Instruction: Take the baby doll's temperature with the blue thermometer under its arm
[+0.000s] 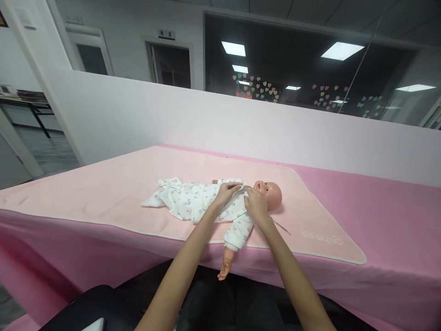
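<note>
Head view, left to right. Left of frame: pale pink blanket point(103, 193), soft nap, white stitched edge, spread flat over a brighter pink tablecloth point(389, 220) that drapes off the near edge.

Centre of frame: baby doll point(213, 202) lies on its back on the blanket, feet toward frame left, bald hard-plastic head point(270, 194) toward frame right. It wears a white romper point(193, 202), quilted-looking cotton with small printed marks, loose and rumpled at the legs.

Left hand point(225, 192) pinches the romper fabric at the doll's chest, fingers closed on the cloth. Right hand point(255, 204) grips the fabric at the collar just beside the chin, fingers curled in; the exact hold is partly hidden.

The doll's near arm point(234, 243) hangs over the table edge, bare plastic hand dangling. Risk, as I judge it: the doll sits close to the near edge, so a pull toward the person could drag it and the blanket off. Tugging at the collar could also bunch the fabric against the chin or skew the closure.

Just right of the hands: a thin pale stick-like item point(280, 226) on the blanket, too small to identify; an elbow could knock it.

Far right: faint lettering in the blanket corner, unreadable.
</note>
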`<state>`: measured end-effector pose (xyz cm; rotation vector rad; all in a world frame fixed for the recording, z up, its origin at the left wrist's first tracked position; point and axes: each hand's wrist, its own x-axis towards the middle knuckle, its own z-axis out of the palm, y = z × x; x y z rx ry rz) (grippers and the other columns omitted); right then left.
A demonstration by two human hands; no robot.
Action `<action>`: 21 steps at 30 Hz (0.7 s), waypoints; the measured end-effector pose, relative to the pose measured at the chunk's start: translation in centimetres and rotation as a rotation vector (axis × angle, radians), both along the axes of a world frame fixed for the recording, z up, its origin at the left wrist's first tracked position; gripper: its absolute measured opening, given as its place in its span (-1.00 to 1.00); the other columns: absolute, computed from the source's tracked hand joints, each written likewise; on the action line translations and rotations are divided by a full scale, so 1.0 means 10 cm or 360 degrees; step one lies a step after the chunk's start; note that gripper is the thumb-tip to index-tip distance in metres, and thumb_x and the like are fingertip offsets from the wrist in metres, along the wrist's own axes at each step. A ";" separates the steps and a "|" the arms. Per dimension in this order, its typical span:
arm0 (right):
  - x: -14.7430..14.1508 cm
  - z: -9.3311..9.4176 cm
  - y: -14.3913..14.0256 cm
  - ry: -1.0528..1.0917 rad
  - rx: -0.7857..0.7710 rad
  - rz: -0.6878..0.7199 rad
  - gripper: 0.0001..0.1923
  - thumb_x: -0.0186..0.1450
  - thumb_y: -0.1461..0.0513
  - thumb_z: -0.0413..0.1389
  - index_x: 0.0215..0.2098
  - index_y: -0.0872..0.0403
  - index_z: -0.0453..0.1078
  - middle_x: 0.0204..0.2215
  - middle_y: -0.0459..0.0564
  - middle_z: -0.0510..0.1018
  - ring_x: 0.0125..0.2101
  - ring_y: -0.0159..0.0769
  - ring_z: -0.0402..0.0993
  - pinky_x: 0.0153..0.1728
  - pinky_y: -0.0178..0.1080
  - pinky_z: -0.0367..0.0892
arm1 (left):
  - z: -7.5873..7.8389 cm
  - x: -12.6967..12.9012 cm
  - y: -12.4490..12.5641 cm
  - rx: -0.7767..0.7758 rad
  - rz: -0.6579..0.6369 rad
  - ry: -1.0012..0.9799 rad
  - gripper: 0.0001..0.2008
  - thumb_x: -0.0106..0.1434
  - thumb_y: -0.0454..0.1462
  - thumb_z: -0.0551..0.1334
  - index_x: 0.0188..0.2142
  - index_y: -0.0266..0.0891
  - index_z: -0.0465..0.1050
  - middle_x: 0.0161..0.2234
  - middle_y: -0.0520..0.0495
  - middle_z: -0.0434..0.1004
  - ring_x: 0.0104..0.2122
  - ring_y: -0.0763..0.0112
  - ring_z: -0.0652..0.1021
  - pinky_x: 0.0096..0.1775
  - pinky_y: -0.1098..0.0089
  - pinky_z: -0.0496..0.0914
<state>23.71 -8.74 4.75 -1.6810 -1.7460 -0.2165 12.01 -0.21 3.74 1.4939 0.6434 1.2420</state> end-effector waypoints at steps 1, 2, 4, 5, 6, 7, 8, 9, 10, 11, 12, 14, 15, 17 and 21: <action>-0.07 -0.01 0.12 -0.0026 -0.0017 -0.0017 -0.69 0.19 0.37 -0.08 -0.15 0.11 0.38 -0.26 0.10 0.52 -0.30 -0.22 0.43 -0.34 -0.26 0.27 | -0.01 0.00 0.01 -0.0024 0.0008 -0.0049 -0.72 -0.05 -0.19 0.34 -0.34 -0.29 0.55 -0.27 -0.15 0.55 -0.23 0.31 0.49 -0.13 0.33 0.33; -0.12 -0.05 0.21 -0.0026 -0.0006 -0.0031 -0.68 0.18 0.39 -0.08 -0.15 0.12 0.38 -0.26 0.11 0.52 -0.30 -0.22 0.43 -0.34 -0.27 0.27 | -0.01 0.00 0.02 -0.0041 0.0017 -0.0078 -0.73 -0.06 -0.19 0.35 -0.34 -0.29 0.55 -0.27 -0.15 0.55 -0.23 0.32 0.49 -0.12 0.33 0.33; -0.16 -0.17 0.33 0.0050 0.0110 -0.0022 -0.65 0.17 0.40 -0.11 -0.15 0.13 0.38 -0.24 0.11 0.51 -0.27 -0.23 0.42 -0.31 -0.27 0.29 | -0.02 -0.01 0.03 -0.0060 0.0034 -0.0098 -0.73 -0.06 -0.20 0.35 -0.34 -0.29 0.55 -0.27 -0.15 0.55 -0.23 0.33 0.49 -0.11 0.33 0.33; -0.16 -0.23 0.35 0.0121 0.0209 -0.0001 -0.65 0.17 0.40 -0.12 -0.14 0.13 0.38 -0.23 0.10 0.50 -0.25 -0.23 0.42 -0.28 -0.27 0.30 | -0.02 -0.01 0.04 -0.0066 0.0045 -0.0102 -0.73 -0.06 -0.20 0.35 -0.34 -0.29 0.54 -0.27 -0.14 0.55 -0.22 0.33 0.49 -0.11 0.34 0.33; -0.16 -0.30 0.36 0.0202 0.0322 0.0033 -0.65 0.19 0.38 -0.13 -0.13 0.12 0.38 -0.22 0.09 0.50 -0.22 -0.23 0.41 -0.25 -0.26 0.31 | -0.02 -0.01 0.04 -0.0068 0.0053 -0.0100 -0.73 -0.06 -0.20 0.35 -0.34 -0.29 0.54 -0.27 -0.14 0.55 -0.22 0.33 0.49 -0.11 0.34 0.33; -0.15 -0.35 0.36 0.0289 0.0435 0.0071 -0.65 0.20 0.37 -0.14 -0.13 0.12 0.38 -0.21 0.08 0.50 -0.20 -0.24 0.41 -0.22 -0.26 0.31 | -0.02 -0.01 0.03 -0.0064 0.0057 -0.0094 -0.73 -0.06 -0.20 0.35 -0.34 -0.29 0.54 -0.27 -0.14 0.55 -0.22 0.33 0.49 -0.11 0.34 0.33; -0.14 -0.39 0.36 0.0369 0.0540 0.0114 -0.65 0.23 0.35 -0.16 -0.14 0.12 0.39 -0.21 0.08 0.49 -0.19 -0.26 0.40 -0.19 -0.26 0.31 | -0.01 -0.01 0.03 -0.0057 0.0056 -0.0083 -0.73 -0.06 -0.21 0.35 -0.34 -0.29 0.54 -0.28 -0.13 0.55 -0.23 0.34 0.49 -0.12 0.35 0.33; -0.13 -0.42 0.36 0.0436 0.0626 0.0155 -0.65 0.25 0.33 -0.17 -0.16 0.12 0.40 -0.22 0.07 0.50 -0.18 -0.27 0.40 -0.16 -0.26 0.31 | -0.01 -0.01 0.02 -0.0047 0.0054 -0.0068 -0.73 -0.07 -0.21 0.35 -0.34 -0.30 0.54 -0.29 -0.13 0.55 -0.25 0.34 0.50 -0.14 0.35 0.34; -0.13 -0.44 0.35 0.0489 0.0690 0.0188 -0.65 0.26 0.32 -0.18 -0.17 0.12 0.41 -0.23 0.07 0.50 -0.17 -0.29 0.40 -0.15 -0.26 0.32 | -0.01 -0.01 0.01 -0.0035 0.0049 -0.0046 -0.73 -0.07 -0.22 0.35 -0.34 -0.30 0.54 -0.30 -0.13 0.55 -0.26 0.35 0.50 -0.16 0.36 0.34; -0.13 -0.46 0.35 0.0530 0.0730 0.0211 -0.65 0.28 0.30 -0.19 -0.19 0.11 0.42 -0.24 0.07 0.51 -0.17 -0.29 0.41 -0.13 -0.25 0.32 | -0.02 -0.01 0.01 -0.0021 0.0042 -0.0020 -0.73 -0.08 -0.22 0.35 -0.35 -0.30 0.54 -0.31 -0.13 0.56 -0.28 0.35 0.50 -0.17 0.36 0.35; -0.13 -0.46 0.36 0.0560 0.0752 0.0225 -0.65 0.29 0.28 -0.19 -0.20 0.10 0.43 -0.24 0.07 0.51 -0.17 -0.29 0.41 -0.13 -0.24 0.32 | -0.02 -0.01 0.00 -0.0006 0.0034 0.0009 -0.74 -0.08 -0.22 0.36 -0.36 -0.30 0.54 -0.33 -0.12 0.56 -0.29 0.35 0.51 -0.19 0.37 0.35; -0.12 -0.48 0.37 0.0597 0.0755 0.0241 -0.65 0.30 0.26 -0.18 -0.21 0.08 0.44 -0.25 0.06 0.52 -0.17 -0.29 0.41 -0.11 -0.22 0.32 | -0.03 -0.01 -0.01 0.0035 0.0020 0.0081 -0.76 -0.08 -0.22 0.35 -0.39 -0.30 0.54 -0.37 -0.12 0.56 -0.32 0.34 0.51 -0.23 0.38 0.36; -0.12 -0.49 0.37 0.0606 0.0749 0.0249 -0.65 0.31 0.26 -0.18 -0.21 0.08 0.45 -0.25 0.06 0.52 -0.17 -0.28 0.42 -0.10 -0.21 0.32 | -0.03 -0.02 -0.02 0.0060 0.0016 0.0116 -0.77 -0.07 -0.21 0.34 -0.41 -0.30 0.55 -0.39 -0.11 0.56 -0.33 0.34 0.51 -0.24 0.38 0.36; -0.12 -0.50 0.38 0.0613 0.0748 0.0276 -0.65 0.31 0.25 -0.17 -0.21 0.07 0.45 -0.26 0.06 0.52 -0.17 -0.29 0.42 -0.09 -0.20 0.32 | -0.04 -0.02 -0.02 0.0107 0.0010 0.0176 -0.79 -0.05 -0.20 0.33 -0.41 -0.29 0.55 -0.40 -0.11 0.56 -0.33 0.33 0.51 -0.26 0.38 0.36; -0.12 -0.51 0.38 0.0631 0.0740 0.0292 -0.66 0.30 0.25 -0.16 -0.22 0.08 0.46 -0.26 0.06 0.51 -0.18 -0.29 0.41 -0.10 -0.22 0.33 | -0.04 -0.04 -0.02 0.0157 -0.0001 0.0226 -0.80 -0.02 -0.22 0.30 -0.40 -0.28 0.55 -0.37 -0.10 0.56 -0.31 0.33 0.51 -0.23 0.39 0.35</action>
